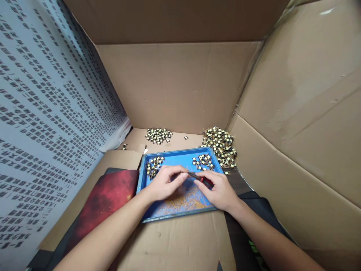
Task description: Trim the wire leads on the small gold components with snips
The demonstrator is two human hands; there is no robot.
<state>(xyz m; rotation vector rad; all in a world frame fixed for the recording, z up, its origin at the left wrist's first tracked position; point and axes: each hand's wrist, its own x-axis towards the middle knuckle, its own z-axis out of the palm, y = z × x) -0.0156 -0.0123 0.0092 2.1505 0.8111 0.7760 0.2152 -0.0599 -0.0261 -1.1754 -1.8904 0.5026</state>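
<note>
Head view looks down into a workspace walled by cardboard panels (180, 82), which fence in the small parts so nothing rolls away. On the cardboard-covered table (175, 244) sits a blue tray (180, 156), placed straight before the person so both hands meet over it. Its near half is littered with fine copper-coloured wire clippings (183, 201), seemingly there to catch the offcuts.

Right hand (221, 190) is closed around a red-handled cutting tool (200, 177), nose pointing left toward the other hand. Left hand (166, 182) is pinched narrow, thumb and forefinger meeting at the tool's tip; whatever tiny part sits between them is too small to make out. Tool and fingertips touch or nearly touch above the tray's middle.

Parts are sorted by place: one small cluster of wound components (153, 165) in the tray's far left corner, just beyond the left hand, another cluster (203, 162) at the far right. Off the tray, a small pile (158, 135) lies by the back wall, and a larger heap (221, 145) lies just beside the tray's right far corner. A red mat (109, 195) lies left of the tray.
</note>
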